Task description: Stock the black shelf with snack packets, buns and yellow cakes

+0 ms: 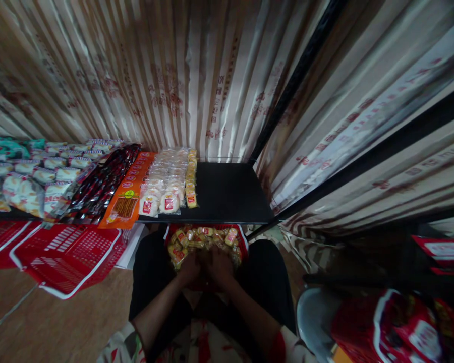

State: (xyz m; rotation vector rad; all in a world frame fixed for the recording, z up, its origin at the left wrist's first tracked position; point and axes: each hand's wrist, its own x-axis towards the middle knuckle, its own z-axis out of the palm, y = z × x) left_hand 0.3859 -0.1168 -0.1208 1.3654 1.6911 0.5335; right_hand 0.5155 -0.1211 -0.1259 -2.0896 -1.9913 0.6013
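Note:
A red basket (245, 244) full of small yellow-wrapped snack packets (206, 232) sits between my knees, below the front edge of the shelf. My left hand (189, 267) reaches down among the packets at the basket's near side. Close beside it, my right hand (218, 264) also rests on or in the packets. The fingers of both hands are lost in shadow and among the packets, so whether they grip any is unclear. On the shelf above, a row of similar yellow packets (191, 184) stands beside round white wrapped cakes (170, 199).
The black shelf (230, 191) also carries an orange snack bag (124, 206), dark red packets (102, 181) and many white bags (55, 174). Another red basket (68, 257) stands on the floor at left. At right are a grey stool (314, 312) and bagged red goods (412, 327). Black posts and curtains surround the shelf.

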